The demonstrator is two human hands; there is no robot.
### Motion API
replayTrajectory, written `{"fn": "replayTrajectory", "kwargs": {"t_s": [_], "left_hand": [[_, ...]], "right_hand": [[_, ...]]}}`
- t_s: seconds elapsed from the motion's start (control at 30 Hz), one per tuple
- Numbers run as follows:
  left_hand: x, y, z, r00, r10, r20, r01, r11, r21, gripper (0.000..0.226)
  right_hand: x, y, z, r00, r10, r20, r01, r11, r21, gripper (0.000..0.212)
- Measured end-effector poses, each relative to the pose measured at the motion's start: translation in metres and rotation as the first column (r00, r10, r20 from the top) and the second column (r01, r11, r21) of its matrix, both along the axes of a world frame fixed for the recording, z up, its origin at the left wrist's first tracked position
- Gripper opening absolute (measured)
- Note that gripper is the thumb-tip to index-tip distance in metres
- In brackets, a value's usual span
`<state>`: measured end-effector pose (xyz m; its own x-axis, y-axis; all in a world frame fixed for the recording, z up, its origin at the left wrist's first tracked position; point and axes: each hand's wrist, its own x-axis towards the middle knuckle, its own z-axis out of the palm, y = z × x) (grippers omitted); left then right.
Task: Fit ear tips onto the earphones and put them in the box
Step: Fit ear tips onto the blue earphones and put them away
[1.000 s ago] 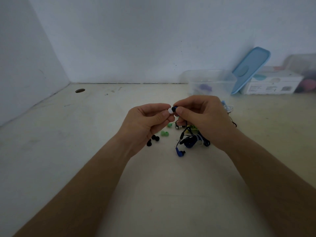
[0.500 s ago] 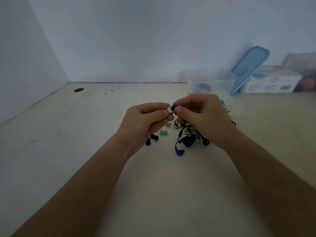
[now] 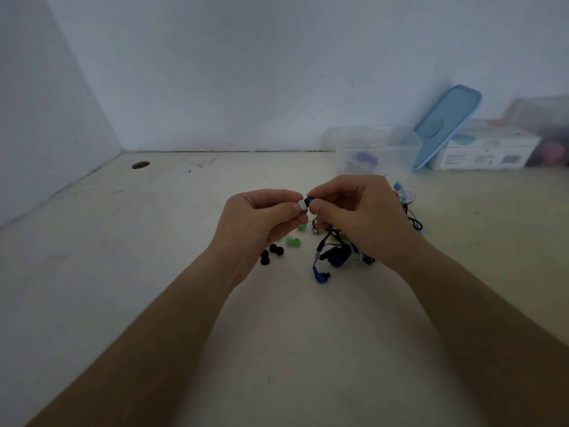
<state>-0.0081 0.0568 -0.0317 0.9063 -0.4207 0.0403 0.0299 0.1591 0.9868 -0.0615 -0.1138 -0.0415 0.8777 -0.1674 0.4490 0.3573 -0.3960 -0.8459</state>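
My left hand (image 3: 257, 221) pinches a small white ear tip (image 3: 302, 205) between thumb and forefinger. My right hand (image 3: 361, 215) pinches a dark blue earbud (image 3: 308, 201), its end pressed against the white tip. The earbud's cable drops into a blue and black tangle of earphones (image 3: 337, 255) on the table under my right hand. A second blue earbud (image 3: 320, 276) lies at the tangle's near end. Loose black ear tips (image 3: 271, 253) and green ear tips (image 3: 292, 241) lie under my left hand. The clear plastic box (image 3: 374, 146) stands open at the back right.
A light blue lid (image 3: 446, 124) leans against a white carton (image 3: 486, 152) behind the box. More earphones with pale cable (image 3: 406, 197) lie right of my right hand. A cable hole (image 3: 140, 165) sits at the table's far left, near the wall corner.
Both hands stay pressed together at the tip and earbud, drifting very slightly left. Nothing on the table has moved.
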Motion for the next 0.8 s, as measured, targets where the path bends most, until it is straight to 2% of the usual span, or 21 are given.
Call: {"fn": "replayTrajectory", "kwargs": {"t_s": [0.23,0.8], "left_hand": [[-0.0006,0.0,0.0003,1.0,-0.007,-0.016,0.007,1.0,-0.009,0.01],[-0.0001,0.0007,-0.0006,0.999,-0.02,-0.044,0.02,1.0,-0.01,0.009]], "right_hand": [[0.0007,0.0002,-0.0006,1.0,0.001,-0.007,-0.001,1.0,-0.007,0.011],[0.001,0.0028,-0.0024,0.999,-0.044,0.02,0.046,0.987,-0.156,0.008]]}}
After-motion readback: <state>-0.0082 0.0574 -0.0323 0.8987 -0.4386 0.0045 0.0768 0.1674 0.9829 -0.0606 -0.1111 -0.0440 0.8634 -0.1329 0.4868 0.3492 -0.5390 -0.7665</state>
